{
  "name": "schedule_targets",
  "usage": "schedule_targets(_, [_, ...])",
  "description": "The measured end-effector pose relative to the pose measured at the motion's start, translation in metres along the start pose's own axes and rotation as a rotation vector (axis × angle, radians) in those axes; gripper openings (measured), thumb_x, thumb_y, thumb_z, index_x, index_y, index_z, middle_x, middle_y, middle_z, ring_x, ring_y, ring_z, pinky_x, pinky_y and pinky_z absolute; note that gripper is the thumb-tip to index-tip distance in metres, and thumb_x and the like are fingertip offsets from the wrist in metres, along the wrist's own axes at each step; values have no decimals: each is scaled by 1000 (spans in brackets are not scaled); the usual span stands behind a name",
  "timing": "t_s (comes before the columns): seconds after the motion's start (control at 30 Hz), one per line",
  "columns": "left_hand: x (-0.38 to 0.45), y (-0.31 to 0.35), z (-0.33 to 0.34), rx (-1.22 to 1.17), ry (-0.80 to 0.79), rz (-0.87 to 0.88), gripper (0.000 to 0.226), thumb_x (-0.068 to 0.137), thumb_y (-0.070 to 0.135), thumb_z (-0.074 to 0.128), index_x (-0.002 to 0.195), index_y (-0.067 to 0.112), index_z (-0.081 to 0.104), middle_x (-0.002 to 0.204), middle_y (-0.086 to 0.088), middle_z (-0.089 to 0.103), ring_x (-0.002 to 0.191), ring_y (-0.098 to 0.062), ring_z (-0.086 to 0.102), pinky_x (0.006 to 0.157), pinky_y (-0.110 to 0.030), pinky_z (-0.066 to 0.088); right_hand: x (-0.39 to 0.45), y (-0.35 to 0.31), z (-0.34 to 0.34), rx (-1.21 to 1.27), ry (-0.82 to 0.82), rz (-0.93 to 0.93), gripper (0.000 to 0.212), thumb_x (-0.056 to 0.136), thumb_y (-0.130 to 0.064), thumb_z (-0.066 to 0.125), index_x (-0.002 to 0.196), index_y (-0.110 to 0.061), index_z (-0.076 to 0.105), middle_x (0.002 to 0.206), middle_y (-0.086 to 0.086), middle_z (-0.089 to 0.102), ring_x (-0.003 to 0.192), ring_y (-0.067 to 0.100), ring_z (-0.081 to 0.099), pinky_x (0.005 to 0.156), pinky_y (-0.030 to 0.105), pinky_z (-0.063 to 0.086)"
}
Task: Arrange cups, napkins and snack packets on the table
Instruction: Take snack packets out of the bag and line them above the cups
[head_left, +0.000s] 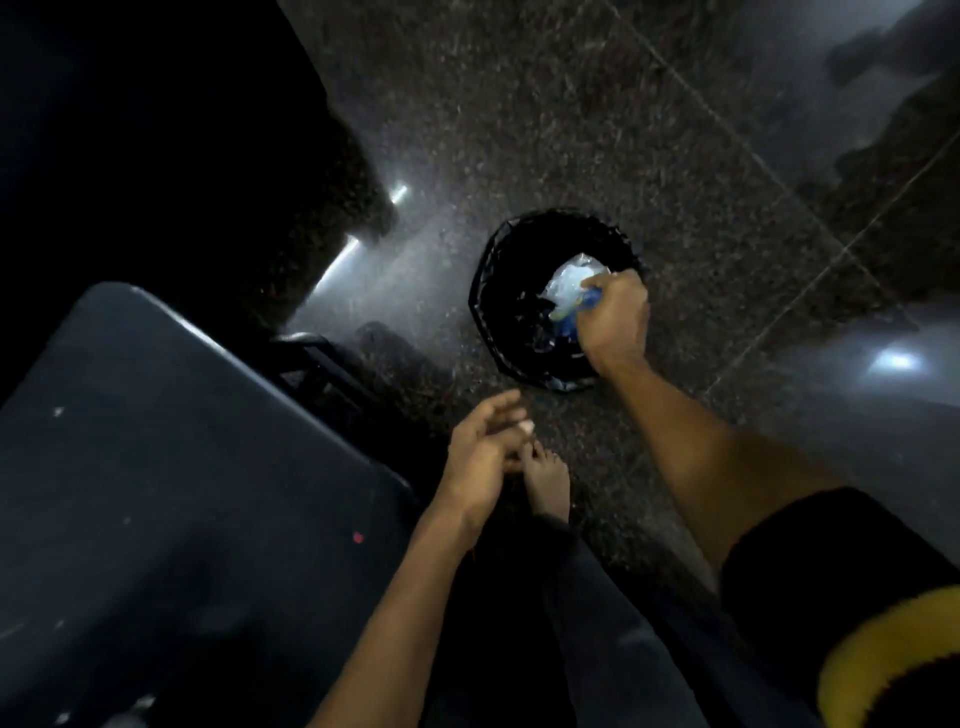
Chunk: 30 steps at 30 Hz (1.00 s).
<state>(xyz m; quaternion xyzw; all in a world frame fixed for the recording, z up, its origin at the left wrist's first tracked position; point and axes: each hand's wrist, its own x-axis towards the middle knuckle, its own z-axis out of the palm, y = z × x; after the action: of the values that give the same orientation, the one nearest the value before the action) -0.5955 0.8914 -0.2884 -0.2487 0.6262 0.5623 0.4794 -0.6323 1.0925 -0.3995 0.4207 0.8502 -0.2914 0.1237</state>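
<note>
My right hand (615, 319) reaches out over a round black bin (498, 270) on the floor and is shut on a crumpled bundle of clear and blue wrappers (571, 283). The bundle hangs over the bin's open mouth. My left hand (480, 457) hovers lower and nearer, its fingers apart and empty, just past the corner of a dark table (156, 467). The scene is dim, so the wrappers' print is unreadable.
The dark table fills the lower left, with small specks on its top. A chair frame (311, 358) shows beyond its edge. My bare foot (545, 483) stands on the speckled stone floor (519, 130). The bin is lined with a black bag.
</note>
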Motion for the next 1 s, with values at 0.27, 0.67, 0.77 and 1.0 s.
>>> schedule_targets(0.27, [12,-7,4,-5,64,-36,37,97,2,57,133,13,59,130,-9,63,121,-27,61,75,-18,49,11,3,48,-459,-700,-55,79,93,-18,59,160,-28,19,164,19,12,150,41,17,122,46,27])
schedule_targets(0.67, [-81,19,-13,22,292,91,31,83,12,58,105,30,70,103,5,74,100,-17,70,83,-34,55,-155,-104,-64,295,-429,-256,25,87,3,62,94,-17,76,85,-5,74,76,4,66,71,12,49])
schedule_targets(0.77, [-120,24,-34,-91,360,153,27,82,8,57,99,23,72,93,0,76,88,-18,72,73,-31,55,-209,-140,-83,367,-472,-333,26,88,1,62,95,-19,76,88,-6,75,79,3,70,71,15,56])
schedule_targets(1.0, [-206,4,-127,-379,513,268,19,87,4,56,85,14,73,79,-8,74,74,-21,66,68,-31,53,-336,-211,-66,332,-505,-538,26,83,2,64,89,-20,76,91,-4,75,84,9,71,79,19,57])
